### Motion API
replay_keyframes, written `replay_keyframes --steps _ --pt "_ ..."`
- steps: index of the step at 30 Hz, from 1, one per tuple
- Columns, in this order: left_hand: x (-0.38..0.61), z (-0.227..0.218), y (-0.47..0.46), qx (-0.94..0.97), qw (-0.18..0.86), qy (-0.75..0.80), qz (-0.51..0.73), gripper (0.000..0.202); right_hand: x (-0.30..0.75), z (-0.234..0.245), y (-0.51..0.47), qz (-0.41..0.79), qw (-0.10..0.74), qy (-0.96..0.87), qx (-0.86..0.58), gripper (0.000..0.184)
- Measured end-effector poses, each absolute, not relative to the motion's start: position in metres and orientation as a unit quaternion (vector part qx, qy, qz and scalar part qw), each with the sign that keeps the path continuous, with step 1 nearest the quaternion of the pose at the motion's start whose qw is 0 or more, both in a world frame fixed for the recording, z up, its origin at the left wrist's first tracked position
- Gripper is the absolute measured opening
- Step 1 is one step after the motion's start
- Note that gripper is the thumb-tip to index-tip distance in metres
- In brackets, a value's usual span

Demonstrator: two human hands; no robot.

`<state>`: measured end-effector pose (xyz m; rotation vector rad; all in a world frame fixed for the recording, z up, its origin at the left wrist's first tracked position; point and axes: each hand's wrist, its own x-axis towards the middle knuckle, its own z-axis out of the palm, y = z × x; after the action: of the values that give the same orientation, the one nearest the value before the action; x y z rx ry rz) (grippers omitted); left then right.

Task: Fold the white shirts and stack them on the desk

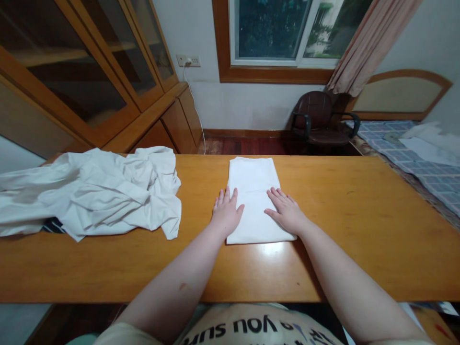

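Note:
A white cloth folded into a neat narrow rectangle (pixel 252 184) lies in the middle of the wooden table (pixel 359 215). My left hand (pixel 226 212) rests flat on its left edge, fingers stretched out and together. My right hand (pixel 285 211) lies flat on its right part, fingers extended. Both palms press down on the cloth and hold nothing.
A crumpled heap of white fabric (pixel 93 191) covers the table's left side. Behind the table stand a wooden glass-door cabinet (pixel 89 72), a dark armchair (pixel 321 120) under a window, and a bed with a checked cover (pixel 424 163) at right.

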<state>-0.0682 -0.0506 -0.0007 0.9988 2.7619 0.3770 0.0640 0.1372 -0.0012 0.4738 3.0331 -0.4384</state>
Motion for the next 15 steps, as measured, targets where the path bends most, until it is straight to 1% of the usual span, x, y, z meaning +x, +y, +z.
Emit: replay_keyframes --steps 2,3,4,6,8,10,12,15 --pt "-0.064 0.009 -0.056 0.325 0.071 0.933 0.139 0.071 0.064 -0.002 0.139 -0.146 0.016 0.978 0.149 0.07" --pt "-0.061 0.015 -0.06 0.357 0.064 0.92 0.149 0.071 0.064 -0.002 0.139 -0.149 0.014 0.978 0.147 0.069" --pt "-0.057 0.021 -0.063 0.417 0.065 0.892 0.16 0.069 0.065 -0.003 0.141 -0.151 0.012 0.978 0.144 0.069" --pt "-0.047 0.032 -0.067 0.572 0.096 0.796 0.172 0.056 0.065 -0.004 0.143 -0.156 0.008 0.978 0.138 0.068" --pt "-0.037 0.04 -0.068 0.665 0.123 0.72 0.159 0.049 0.065 -0.005 0.145 -0.16 0.002 0.978 0.133 0.066" --pt "-0.027 0.042 -0.067 0.68 0.115 0.712 0.129 0.048 0.065 -0.005 0.146 -0.166 -0.004 0.977 0.132 0.065" --pt "-0.021 0.041 -0.064 0.662 0.087 0.738 0.098 0.043 0.065 -0.005 0.147 -0.177 -0.009 0.975 0.132 0.064" --pt "-0.018 0.038 -0.062 0.631 0.063 0.771 0.064 0.026 0.067 -0.004 0.149 -0.213 -0.015 0.968 0.13 0.058"
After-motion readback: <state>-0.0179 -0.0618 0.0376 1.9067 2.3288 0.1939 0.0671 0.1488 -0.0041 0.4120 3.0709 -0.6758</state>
